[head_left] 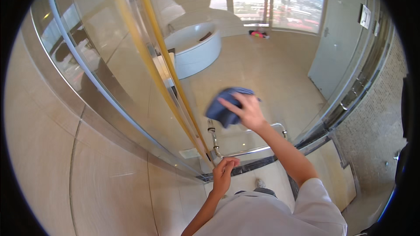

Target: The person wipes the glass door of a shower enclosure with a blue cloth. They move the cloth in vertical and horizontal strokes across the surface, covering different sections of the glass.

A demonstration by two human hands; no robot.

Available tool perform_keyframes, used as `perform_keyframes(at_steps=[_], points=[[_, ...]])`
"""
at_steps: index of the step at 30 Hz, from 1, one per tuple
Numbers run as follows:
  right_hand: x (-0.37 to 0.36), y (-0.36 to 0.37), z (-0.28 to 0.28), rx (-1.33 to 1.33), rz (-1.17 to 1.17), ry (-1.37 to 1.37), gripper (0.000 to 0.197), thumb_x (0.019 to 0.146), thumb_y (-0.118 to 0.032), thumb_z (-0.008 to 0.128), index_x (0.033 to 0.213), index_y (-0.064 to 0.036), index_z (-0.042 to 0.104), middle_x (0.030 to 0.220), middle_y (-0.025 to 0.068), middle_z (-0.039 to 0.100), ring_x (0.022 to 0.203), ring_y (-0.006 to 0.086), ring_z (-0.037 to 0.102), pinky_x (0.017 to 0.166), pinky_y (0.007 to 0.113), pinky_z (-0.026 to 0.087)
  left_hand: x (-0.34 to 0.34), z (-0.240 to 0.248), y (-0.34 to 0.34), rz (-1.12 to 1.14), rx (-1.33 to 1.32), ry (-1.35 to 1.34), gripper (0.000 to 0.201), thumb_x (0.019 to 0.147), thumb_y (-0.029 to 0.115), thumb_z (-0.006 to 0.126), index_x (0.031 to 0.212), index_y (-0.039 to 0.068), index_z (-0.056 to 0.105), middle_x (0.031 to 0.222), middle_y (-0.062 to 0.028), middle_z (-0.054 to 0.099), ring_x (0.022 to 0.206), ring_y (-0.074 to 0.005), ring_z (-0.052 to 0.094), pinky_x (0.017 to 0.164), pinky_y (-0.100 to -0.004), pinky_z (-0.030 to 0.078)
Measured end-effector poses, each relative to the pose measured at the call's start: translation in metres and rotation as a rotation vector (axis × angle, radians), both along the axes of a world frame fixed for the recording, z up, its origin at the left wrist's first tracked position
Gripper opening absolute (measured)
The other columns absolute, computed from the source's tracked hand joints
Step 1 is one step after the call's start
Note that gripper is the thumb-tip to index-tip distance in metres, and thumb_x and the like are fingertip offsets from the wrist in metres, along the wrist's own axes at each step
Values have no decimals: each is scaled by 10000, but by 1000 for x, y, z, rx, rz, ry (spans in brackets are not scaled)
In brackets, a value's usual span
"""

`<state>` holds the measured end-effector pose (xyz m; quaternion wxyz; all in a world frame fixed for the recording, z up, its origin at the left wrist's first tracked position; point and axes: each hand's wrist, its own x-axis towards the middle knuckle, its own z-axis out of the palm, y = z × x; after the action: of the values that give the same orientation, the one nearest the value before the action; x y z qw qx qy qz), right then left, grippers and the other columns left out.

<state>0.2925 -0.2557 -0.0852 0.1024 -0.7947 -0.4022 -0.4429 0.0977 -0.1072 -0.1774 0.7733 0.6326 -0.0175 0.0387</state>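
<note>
My right hand (pixel 250 112) is stretched out in front of me with a dark blue cloth (pixel 226 107) under its fingers. The cloth lies flat against what looks like the clear glass panel, and both are slightly smeared by motion. My left hand (pixel 224 175) is held low, near the bottom of the yellow-edged door frame (pixel 175 88). Its fingers are curled in, and nothing shows in them. Below the cloth, a bent chrome handle bar (pixel 245 152) is fixed to the glass.
Beyond the glass stand a white bathtub (pixel 199 57), wide windows (pixel 297 2) and a white door (pixel 339 37). A bright pink and dark item (pixel 259 34) lies on the far floor. Beige tiled wall (pixel 109 179) is close on my left; a mosaic wall (pixel 365 91) is on my right.
</note>
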Motion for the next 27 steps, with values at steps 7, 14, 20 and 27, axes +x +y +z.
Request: perform_keyframes(at_steps=[7,14,20,27], points=[[3,-55,51,821,-426,-12,807,679,162,628,1415,-163,562,1362,188,390,1037,312,519,919,387,467,-2,-18,37,83,-35,42,194,1002,167,514,1018,18,637,969,-80,684,868,-139,623,812,-269,449],[-40,97,-28,450,-3,297,838,642,112,607,1378,-287,605,1255,127,510,986,266,534,916,370,456,3,35,48,100,69,-70,180,1008,147,513,1045,8,621,963,-72,666,947,-149,619,881,-282,458],[-1,-37,-108,1226,-373,201,432,810,113,519,1070,-130,763,1075,127,646,1067,238,510,959,354,424,-27,10,60,155,325,47,164,1002,128,546,1021,27,674,998,-51,703,952,-131,623,834,-277,459],[-20,89,-8,903,134,300,591,582,60,669,1105,-204,755,1076,75,514,953,248,500,875,373,433,-37,-4,-4,156,410,97,161,997,130,564,1060,28,671,1023,-73,700,938,-161,628,835,-311,475]])
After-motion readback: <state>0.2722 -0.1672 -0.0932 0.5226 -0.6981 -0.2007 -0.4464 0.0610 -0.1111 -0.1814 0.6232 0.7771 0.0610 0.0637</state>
